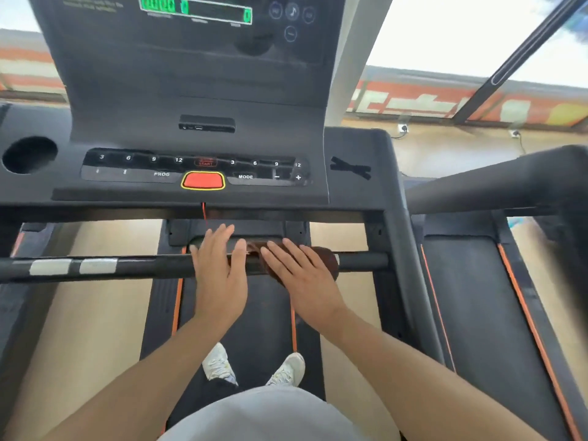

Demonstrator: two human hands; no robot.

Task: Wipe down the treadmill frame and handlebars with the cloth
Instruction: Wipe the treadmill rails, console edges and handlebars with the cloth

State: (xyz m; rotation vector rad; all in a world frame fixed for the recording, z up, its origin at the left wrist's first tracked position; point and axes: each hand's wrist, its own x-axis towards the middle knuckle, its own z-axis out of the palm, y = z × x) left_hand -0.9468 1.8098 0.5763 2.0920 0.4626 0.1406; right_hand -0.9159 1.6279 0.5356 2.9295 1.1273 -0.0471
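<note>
Below me, nearest the lens, I see a grey garment [264,415] and 2 white shoes [254,367] planted on the treadmill belt [264,313]. My 2 forearms reach forward to the crossbar handlebar [143,265], which runs left to right under the console.

Both hands lie flat on that bar. My left hand [219,275] is spread, fingers extended over the bar, apparently touching the near edge of the cloth; I cannot tell whether it grips anything. My right hand [302,278] is also spread and pressed palm-down on the brown cloth [327,262], which is draped over the bar just right of centre, its end showing beyond my fingers.

I judge the step in hand to be wiping the front handlebar, with the frame uprights and side rails not yet visibly dealt with. Next I would need to keep the palm bearing down and slide the cloth along the bar, wrapping it round to reach the underside.

2 pale tape patches [73,267] sit on the bar to the left and might snag the cloth. A red safety cord [204,211] hangs from the console just above my left hand, under the red stop button [203,180]; I should avoid both. A second treadmill [477,297] stands close on the right, crowding that upright [404,249].
</note>
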